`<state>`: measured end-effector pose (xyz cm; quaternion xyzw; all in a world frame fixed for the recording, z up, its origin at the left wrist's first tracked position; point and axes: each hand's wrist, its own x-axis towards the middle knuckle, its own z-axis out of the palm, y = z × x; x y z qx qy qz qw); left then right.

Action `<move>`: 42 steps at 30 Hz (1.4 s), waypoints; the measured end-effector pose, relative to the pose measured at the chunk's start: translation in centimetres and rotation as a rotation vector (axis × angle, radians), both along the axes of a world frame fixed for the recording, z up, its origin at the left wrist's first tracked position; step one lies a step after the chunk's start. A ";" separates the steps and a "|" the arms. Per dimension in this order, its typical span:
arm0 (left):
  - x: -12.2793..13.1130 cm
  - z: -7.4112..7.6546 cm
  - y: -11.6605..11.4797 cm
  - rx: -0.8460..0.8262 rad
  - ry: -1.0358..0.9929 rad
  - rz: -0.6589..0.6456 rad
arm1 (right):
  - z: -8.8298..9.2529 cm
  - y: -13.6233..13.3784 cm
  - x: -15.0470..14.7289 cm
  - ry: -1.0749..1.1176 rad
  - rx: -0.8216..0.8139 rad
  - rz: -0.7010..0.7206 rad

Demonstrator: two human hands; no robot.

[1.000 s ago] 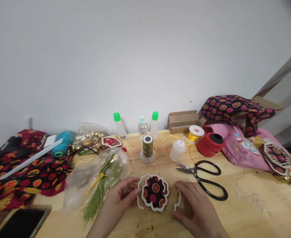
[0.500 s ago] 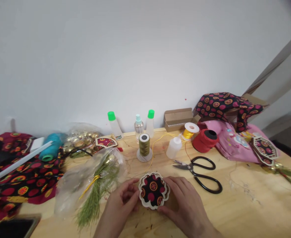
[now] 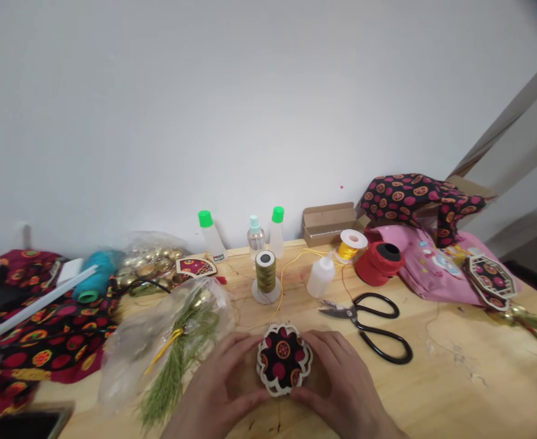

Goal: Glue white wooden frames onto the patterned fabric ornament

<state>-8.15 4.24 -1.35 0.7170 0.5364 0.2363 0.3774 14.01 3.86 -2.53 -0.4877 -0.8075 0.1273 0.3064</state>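
We're cupping a scalloped patterned piece [image 3: 283, 353] at the near middle of the tabletop [image 3: 426, 399], left hand [image 3: 225, 378] and right hand [image 3: 339, 378] curving around opposite sides. We're holding each grip spread, thumb by the near edge, fingers toward the far one, apparently to be steadying it evenly (we're seeing more than one pale rim); whether they're pinching, we can't tell. The scissors [image 3: 354, 313] are lying just right, probably for easy reach, while the white bottle [image 3: 322, 278] and olive spool [image 3: 266, 275] are standing farther off, seemingly leaving us working room.
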 end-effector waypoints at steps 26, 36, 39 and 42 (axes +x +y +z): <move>0.8 -0.4 1.1 0.089 0.237 -0.150 | -0.3 0.6 1.1 -0.046 0.206 0.018; 0.9 -0.6 0.8 0.053 0.204 -0.156 | -0.8 0.6 1.6 -0.053 0.209 -0.068; 0.6 0.0 0.9 0.004 0.192 -0.177 | -0.9 0.5 1.6 -0.036 0.181 -0.085; 0.2 0.9 1.3 -0.042 0.196 -0.204 | -1.1 0.5 1.6 -0.010 0.180 -0.085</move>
